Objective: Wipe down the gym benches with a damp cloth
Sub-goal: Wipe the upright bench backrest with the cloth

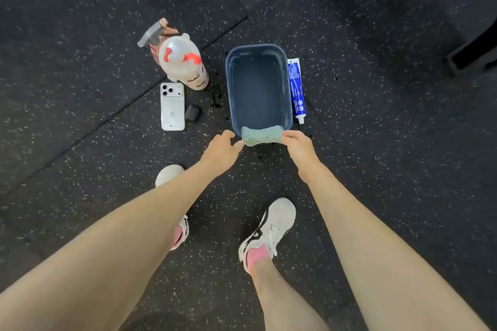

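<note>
Pinching the right end of the cloth (262,136), my right hand (297,144) has it; whether my left hand (222,148) grips the other end or merely touches, I cannot tell. It drapes over the near rim of the tub (258,94). Left of the tub: spray bottle (185,62), then phone (172,106); a tube (295,88) hugs its right wall. I judge the cloth limp, light, perhaps dripping: hold both ends.

Speckled rubber floor (80,75): black with white flecks.
Rectangular plastic tub (229,83): dark blue.
Knitted cloth (262,136): pale green.
Squeeze tube (295,83): white, blue print.
Spray bottle (185,62): cloudy white, red trigger.
</note>
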The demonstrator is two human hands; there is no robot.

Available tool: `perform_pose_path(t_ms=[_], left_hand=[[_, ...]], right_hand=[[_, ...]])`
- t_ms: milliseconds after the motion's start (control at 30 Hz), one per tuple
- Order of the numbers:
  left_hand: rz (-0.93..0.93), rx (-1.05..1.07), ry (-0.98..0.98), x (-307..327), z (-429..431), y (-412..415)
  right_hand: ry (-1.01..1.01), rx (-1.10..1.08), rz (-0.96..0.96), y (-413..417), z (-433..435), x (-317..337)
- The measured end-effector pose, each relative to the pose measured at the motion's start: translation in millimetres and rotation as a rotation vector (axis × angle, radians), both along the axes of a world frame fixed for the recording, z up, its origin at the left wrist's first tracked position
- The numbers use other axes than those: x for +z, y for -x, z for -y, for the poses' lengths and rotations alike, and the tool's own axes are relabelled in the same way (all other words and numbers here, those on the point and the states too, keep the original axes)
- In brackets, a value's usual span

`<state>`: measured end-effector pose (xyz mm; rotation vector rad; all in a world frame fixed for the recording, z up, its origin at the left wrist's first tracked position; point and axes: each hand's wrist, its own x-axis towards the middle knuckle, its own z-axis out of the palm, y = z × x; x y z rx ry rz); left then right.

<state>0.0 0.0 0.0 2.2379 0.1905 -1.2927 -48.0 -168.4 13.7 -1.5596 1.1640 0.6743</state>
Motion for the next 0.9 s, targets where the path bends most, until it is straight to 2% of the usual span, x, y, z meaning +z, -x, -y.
perform_pose_path(t_ms=[200, 333, 533, 667, 800, 900], left_hand=[[-0.223, 0.435, 0.024, -43, 29, 8], [-0.288, 0.582, 0.026, -62, 39, 7], [-0.278, 0.652, -0.017, -70, 41, 3], [-0.269, 0.625, 0.056, -58, 29, 3], [-0.220, 0.638, 0.126, -27, 26, -2], [-0.194, 0.669, 0.169, 3, 24, -8]], right_hand=[[-0.134, -0.212, -0.036, -7, 4, -35], [-0.129, -0.171, -0.098, -11, 3, -53], [-0.117, -0.178, -0.061, -8, 2, -55], [0.019, -0.292, -0.014, -7, 1, -43], [0.118, -0.173, 0.082, -2, -2, -27], [0.084, -0.126, 0.106, -1, -8, -1]])
